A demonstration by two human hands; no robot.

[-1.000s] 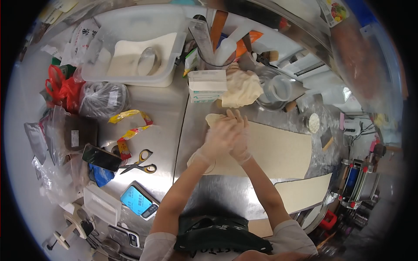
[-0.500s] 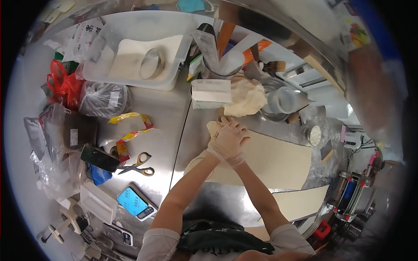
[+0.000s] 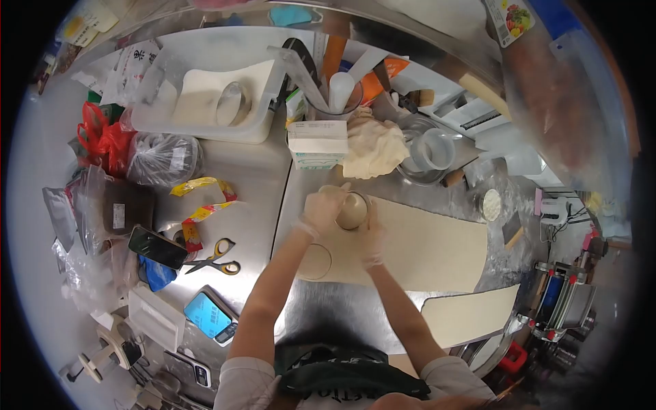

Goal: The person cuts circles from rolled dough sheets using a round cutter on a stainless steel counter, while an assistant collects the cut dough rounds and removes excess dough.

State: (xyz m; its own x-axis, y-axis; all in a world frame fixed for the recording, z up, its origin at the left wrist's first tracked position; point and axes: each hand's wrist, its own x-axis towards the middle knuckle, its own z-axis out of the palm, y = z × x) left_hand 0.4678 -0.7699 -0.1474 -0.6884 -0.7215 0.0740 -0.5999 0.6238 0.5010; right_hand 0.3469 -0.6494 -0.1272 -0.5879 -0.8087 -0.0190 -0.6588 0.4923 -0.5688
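A round ring cutter (image 3: 352, 211) stands on a sheet of pale dough (image 3: 430, 246), with dough visible inside its rim. My left hand (image 3: 324, 208), in a clear glove, closes on the ring's left side. From the other side my right hand (image 3: 372, 240), gloved too, grips the right rim with its fingers. Nearer to me, a cut circle (image 3: 314, 262) shows as an outline at the left end of the sheet. Part of the left fingers is hidden.
A smaller dough piece (image 3: 471, 318) lies to the right. Scissors (image 3: 217, 260), a scale (image 3: 210, 314) and a phone (image 3: 157, 247) are on the left. Behind stand a flour bin (image 3: 205, 137), a white box (image 3: 318, 145), a cloth (image 3: 372, 147) and a flour bowl (image 3: 491, 205).
My hands were stacked one over the other, pressing down on the dough's far left corner. They have parted to either side, and the ring cutter shows between them.
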